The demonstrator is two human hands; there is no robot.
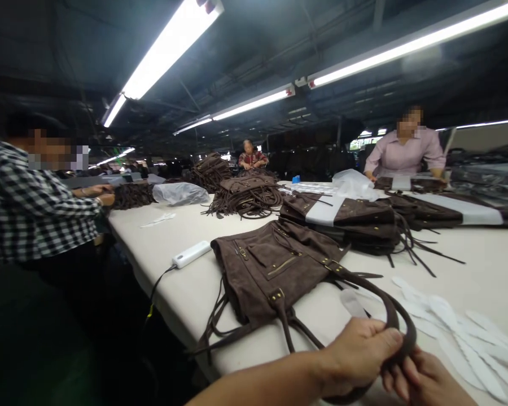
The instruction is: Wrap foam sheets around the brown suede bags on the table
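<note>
A dark brown suede handbag lies on the pale table, its front pocket and brass fittings facing up. One looped bag handle stretches from the bag toward me. My left hand is closed around this handle, thumb on top. Just beside it, at the bottom right, my right hand has its fingers curled against the same handle from below; its fingertips are partly hidden. Thin dark straps hang from the bag's near side and over the table edge.
White paper strips lie at right. Stacked brown bags with a white band stand behind. A white power strip with a black cord is at the left edge. Clear plastic lies farther back. Several people work around the table.
</note>
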